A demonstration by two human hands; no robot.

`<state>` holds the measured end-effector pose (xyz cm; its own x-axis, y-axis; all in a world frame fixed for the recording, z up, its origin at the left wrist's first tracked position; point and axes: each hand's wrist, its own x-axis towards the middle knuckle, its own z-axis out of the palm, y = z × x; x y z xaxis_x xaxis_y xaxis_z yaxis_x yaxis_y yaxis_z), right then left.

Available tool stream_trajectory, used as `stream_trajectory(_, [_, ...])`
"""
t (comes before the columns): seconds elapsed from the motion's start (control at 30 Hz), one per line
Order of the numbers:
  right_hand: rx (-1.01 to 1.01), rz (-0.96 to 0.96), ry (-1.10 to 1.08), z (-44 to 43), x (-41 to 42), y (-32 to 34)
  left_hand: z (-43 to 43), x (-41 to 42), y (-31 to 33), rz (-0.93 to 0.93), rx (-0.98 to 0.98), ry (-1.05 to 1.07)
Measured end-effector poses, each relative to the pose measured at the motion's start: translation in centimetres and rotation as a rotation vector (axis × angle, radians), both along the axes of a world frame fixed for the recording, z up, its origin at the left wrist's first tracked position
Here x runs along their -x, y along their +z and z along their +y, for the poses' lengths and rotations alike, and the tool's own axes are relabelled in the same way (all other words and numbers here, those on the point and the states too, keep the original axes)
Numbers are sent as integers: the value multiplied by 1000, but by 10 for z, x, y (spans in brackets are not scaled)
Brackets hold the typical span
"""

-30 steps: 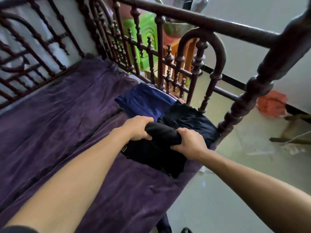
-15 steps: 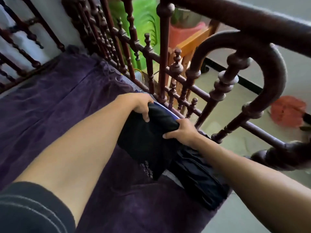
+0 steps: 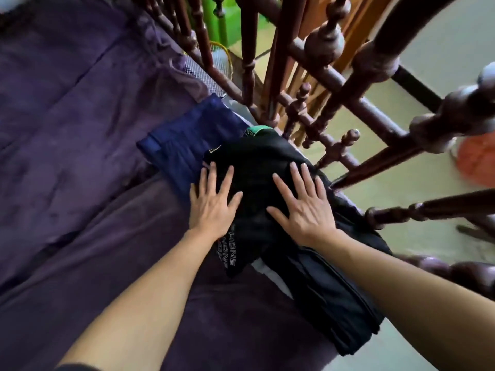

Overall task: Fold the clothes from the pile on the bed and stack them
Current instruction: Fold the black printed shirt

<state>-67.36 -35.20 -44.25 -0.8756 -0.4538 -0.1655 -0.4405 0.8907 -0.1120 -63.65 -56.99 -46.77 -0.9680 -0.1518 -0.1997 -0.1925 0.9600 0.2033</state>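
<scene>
A folded black garment (image 3: 254,167) with white lettering on one strip and a green patch at its far end lies on top of a folded navy garment (image 3: 182,145) near the bed's right side. My left hand (image 3: 214,199) presses flat on its left part, fingers spread and straight. My right hand (image 3: 302,202) presses flat on its right part in the same way. Another folded black garment (image 3: 334,303) lies just nearer to me along the bed's edge, partly under my right forearm.
A purple bedspread (image 3: 80,156) covers the bed to the left. The dark wooden railing (image 3: 334,84) with turned spindles runs close behind and right of the stack. Beyond it are the pale floor (image 3: 401,170), a green object and an orange item.
Both hands gripped the folded black garment while carrying it toward the railing; it now lies on the navy garment and both hands have opened flat on top of it. The camera moved closer.
</scene>
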Motion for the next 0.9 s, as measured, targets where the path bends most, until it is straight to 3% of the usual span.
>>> stream_trajectory(0.13, [-116, -115, 19, 8, 12, -28, 2, 9, -8, -81, -15, -38])
stream_trajectory(0.33, [-184, -223, -16, 11, -1, 22, 6, -45, 47, -74, -30, 65])
stream_trajectory(0.5, [-63, -8, 120, 0, -72, 71, -3, -170, 85, -183, -87, 239])
stream_trajectory(0.9, [-42, -180, 757, -146, -352, 150, -47, -561, 191, -162, -7, 863])
